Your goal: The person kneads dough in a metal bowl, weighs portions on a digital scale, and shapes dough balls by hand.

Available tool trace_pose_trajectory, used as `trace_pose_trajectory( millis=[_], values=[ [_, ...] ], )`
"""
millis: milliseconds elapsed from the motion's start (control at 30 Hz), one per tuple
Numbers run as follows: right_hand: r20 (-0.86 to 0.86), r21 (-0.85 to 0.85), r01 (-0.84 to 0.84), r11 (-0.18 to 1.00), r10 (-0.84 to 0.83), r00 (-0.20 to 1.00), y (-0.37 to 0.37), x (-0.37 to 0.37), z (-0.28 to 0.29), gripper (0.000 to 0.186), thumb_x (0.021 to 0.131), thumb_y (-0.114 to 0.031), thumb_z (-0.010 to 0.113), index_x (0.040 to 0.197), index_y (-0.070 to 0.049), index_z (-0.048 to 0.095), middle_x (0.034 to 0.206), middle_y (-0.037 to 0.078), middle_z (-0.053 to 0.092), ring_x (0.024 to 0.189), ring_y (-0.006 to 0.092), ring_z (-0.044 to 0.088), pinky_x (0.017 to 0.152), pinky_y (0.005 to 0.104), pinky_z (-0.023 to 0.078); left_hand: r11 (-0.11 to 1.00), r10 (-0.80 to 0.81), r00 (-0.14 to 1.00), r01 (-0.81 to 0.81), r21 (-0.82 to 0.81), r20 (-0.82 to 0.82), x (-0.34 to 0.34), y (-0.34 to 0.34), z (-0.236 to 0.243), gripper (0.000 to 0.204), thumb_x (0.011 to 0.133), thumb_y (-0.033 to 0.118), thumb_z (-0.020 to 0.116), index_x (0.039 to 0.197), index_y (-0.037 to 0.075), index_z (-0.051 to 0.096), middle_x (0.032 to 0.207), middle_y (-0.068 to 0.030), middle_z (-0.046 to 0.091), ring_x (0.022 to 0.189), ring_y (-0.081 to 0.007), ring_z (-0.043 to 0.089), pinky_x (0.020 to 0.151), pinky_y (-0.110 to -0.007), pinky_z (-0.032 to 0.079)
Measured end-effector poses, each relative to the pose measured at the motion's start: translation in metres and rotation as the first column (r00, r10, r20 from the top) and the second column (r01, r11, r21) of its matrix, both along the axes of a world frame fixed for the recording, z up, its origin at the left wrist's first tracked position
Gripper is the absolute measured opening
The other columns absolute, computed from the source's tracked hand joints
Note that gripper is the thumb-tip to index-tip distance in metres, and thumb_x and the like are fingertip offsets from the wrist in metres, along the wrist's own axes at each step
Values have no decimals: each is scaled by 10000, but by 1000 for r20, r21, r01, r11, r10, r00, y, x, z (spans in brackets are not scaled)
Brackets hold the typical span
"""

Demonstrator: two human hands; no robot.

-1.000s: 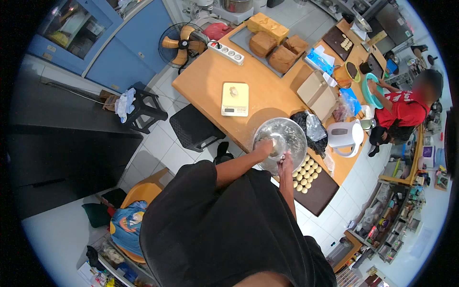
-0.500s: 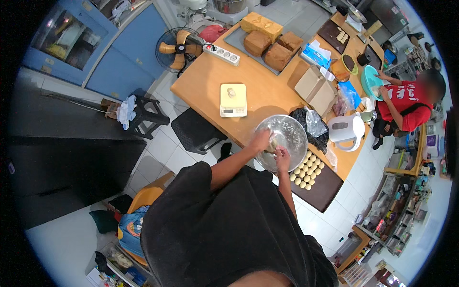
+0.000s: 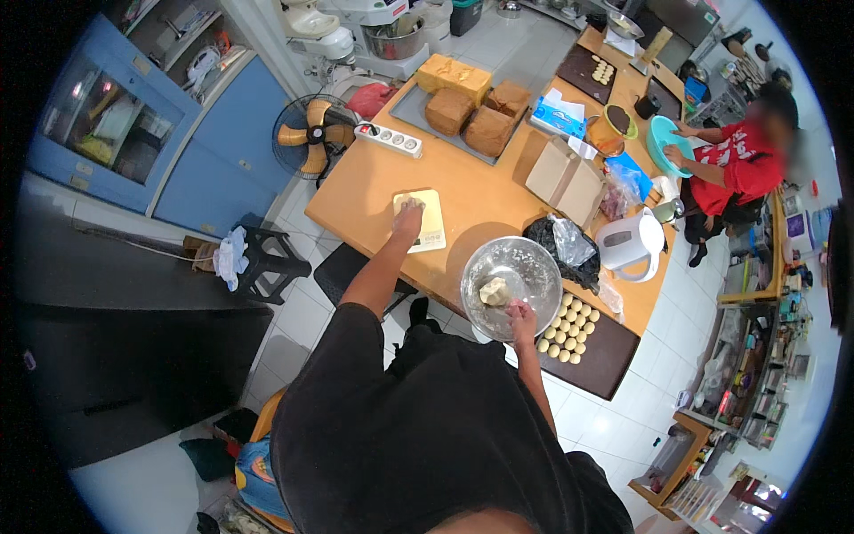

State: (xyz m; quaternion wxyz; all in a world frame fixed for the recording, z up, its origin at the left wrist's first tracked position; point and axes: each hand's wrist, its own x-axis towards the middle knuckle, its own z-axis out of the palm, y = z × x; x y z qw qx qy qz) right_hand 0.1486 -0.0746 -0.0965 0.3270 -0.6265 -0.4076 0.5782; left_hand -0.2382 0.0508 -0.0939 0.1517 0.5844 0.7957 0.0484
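Observation:
My left hand (image 3: 410,214) reaches onto the yellow kitchen scale (image 3: 433,233), fingers bunched over the spot where a small dough piece lay; the hand covers that piece. The wide metal mixing bowl (image 3: 540,267), its inside smeared with dough and flour, stands at the table's near edge. A larger lump of dough (image 3: 495,291) rests in it. My right hand (image 3: 521,319) is over the bowl's near rim, fingertips pressed together inside, to the right of the lump; anything between them is too small to tell. Several round dough balls (image 3: 569,327) sit on a dark tray (image 3: 600,360) right of the bowl.
Brown loaves (image 3: 489,130) fill a metal tray at the back beside a power strip (image 3: 389,140). A black plastic bag (image 3: 562,249), white kettle (image 3: 631,242) and carton (image 3: 564,181) stand right. Across the table a person in red (image 3: 729,178) handles a turquoise basin (image 3: 662,145).
My left hand has left the bowl and moved up and left onto the scale. My right hand stays at the bowl, and the lump now lies loose there. The view has shifted slightly.

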Motion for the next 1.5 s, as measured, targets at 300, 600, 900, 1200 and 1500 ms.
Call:
trace_pose_trajectory(
  millis=[300,600,900,1200,1500],
  values=[
    [-53,-6,43,999,-44,998,-6,-6,15,285,957,-349,556,1038,-81,607,959,6,643,854,116,610,642,253,448,896,319,321,-408,-173,892,-55,10,-15,274,860,178,585,1127,117,603,1067,-55,627,1005,-192,588,781,-323,503],
    [-53,-98,85,992,-90,995,2,-11,12,375,967,-396,515,1132,-68,592,1043,37,637,917,151,628,719,284,477,940,188,-244,-234,-247,951,-22,31,39,246,883,235,657,1092,119,596,973,-44,620,815,-141,594,651,-257,475],
    [-578,-110,77,991,-126,806,43,-27,82,386,958,-375,553,1166,-50,575,1095,69,626,942,174,623,783,318,504,904,-426,663,306,297,615,177,-49,88,308,814,58,649,1107,17,563,953,-186,645,910,-314,649,740,-418,510],
    [-561,-374,-32,927,-199,804,21,-15,19,245,900,-237,663,1063,-55,641,971,30,659,840,128,627,720,261,502,852,-521,751,435,290,405,213,-107,74,287,797,-10,560,1073,-89,555,958,-279,613,910,-463,596,782,-507,478],
    [-474,-370,175,912,-348,809,8,-17,3,170,867,-116,687,997,-13,650,906,57,667,751,148,634,656,259,527,890,-376,621,449,80,687,198,-106,94,335,780,86,649,1102,3,615,1020,-230,655,947,-347,655,789,-382,489]
  ],
)
